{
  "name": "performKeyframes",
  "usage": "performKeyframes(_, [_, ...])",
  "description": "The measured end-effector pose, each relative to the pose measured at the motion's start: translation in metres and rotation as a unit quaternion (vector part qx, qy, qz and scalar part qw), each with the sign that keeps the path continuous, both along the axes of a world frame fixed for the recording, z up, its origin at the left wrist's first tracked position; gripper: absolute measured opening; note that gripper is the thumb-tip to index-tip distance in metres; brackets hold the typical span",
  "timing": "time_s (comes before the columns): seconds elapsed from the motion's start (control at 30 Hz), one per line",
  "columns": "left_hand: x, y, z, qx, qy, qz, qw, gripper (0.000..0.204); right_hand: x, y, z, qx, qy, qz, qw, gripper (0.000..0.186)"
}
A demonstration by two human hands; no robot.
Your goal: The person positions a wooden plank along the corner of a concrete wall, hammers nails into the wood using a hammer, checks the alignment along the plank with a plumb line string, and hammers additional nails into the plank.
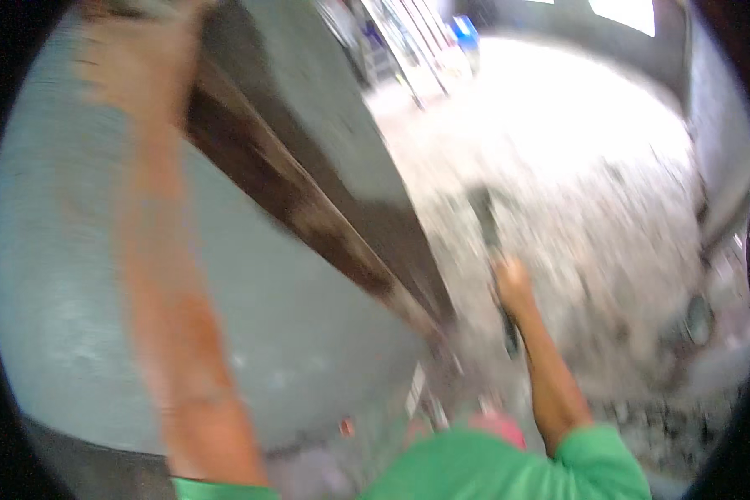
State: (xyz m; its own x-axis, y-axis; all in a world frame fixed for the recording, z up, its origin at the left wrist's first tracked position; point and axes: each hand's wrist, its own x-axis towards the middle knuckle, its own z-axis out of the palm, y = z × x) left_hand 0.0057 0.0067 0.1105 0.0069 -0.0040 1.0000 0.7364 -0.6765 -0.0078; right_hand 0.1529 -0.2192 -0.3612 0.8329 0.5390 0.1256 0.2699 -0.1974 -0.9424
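My left hand point(137, 62) is raised high at the upper left, at the top part of a long wooden board point(308, 217) that runs along the edge of a grey plastered wall point(267, 308). Motion blurs its fingers, so I cannot tell what they grip. Lower on the right, my right hand point(512, 275) is closed around the handle of a dark tool point(485, 208), held over the pale, rough floor. The tool's head is too blurred to identify.
A grey column face point(308, 117) stands beside the board. Behind are a ladder-like frame point(404, 58) and a blue container point(465, 32). At the right are a rough wall point(721, 133) and a round bucket-like object point(697, 318). Rubble point(658, 421) lies at the lower right.
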Motion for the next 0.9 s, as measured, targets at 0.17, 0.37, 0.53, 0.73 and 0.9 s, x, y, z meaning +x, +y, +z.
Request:
performKeyframes(0.17, [0.009,-0.012,0.01,-0.073,-0.057,0.067,0.993,0.104,-0.014,-0.019,0.079,0.179,0.215,0.13,0.951,0.037])
performKeyframes(0.37, [0.01,-0.014,0.024,-0.093,-0.074,0.051,0.992,0.106,-0.014,0.001,0.108,0.222,0.096,0.14,0.96,0.046])
performKeyframes(0.53, [0.003,-0.014,0.022,-0.11,-0.056,0.027,0.992,0.105,-0.01,0.008,0.182,0.237,0.007,0.182,0.954,0.032])
performKeyframes(0.73, [-0.06,-0.086,-0.04,-0.087,0.141,-0.289,0.943,0.094,-0.034,-0.008,0.276,0.211,0.081,0.427,0.876,0.034])
performKeyframes(0.9, [-0.119,-0.099,-0.052,-0.387,0.217,-0.394,0.805,0.072,-0.042,0.0,0.332,0.085,-0.061,0.508,0.855,0.039])
